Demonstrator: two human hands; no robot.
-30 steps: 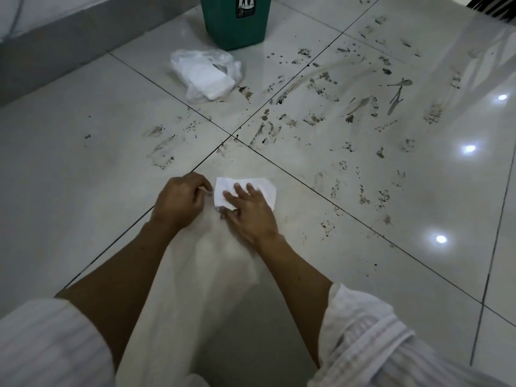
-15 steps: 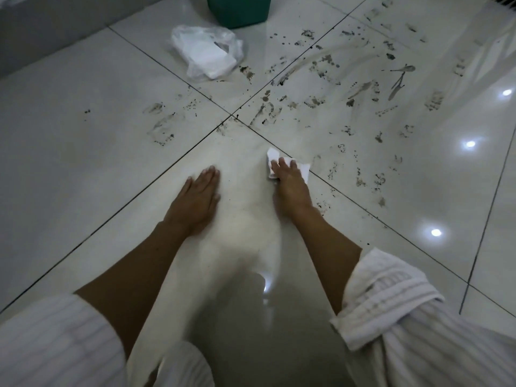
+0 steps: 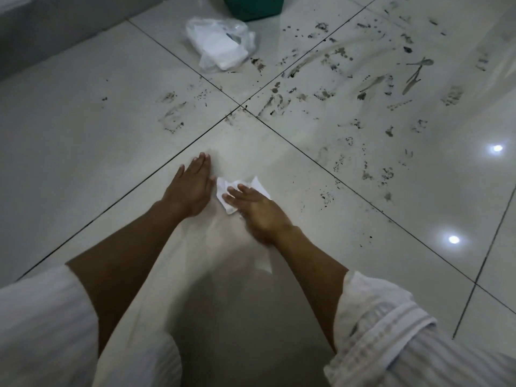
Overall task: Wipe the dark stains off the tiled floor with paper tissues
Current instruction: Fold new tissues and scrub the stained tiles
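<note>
— Hands?
— Left hand flat on tiled floor, fingers straight. Right hand pressing crumpled paper tissue down with extended fingers, touching left thumb side.
— Stains?
— Dark stains spread beyond the grout cross, well apart from tissue. Plastic tissue pack beside green bin.

White ribbed sleeves rolled up past the forearms, faint vertical stripes, bare hands, no rings
</note>
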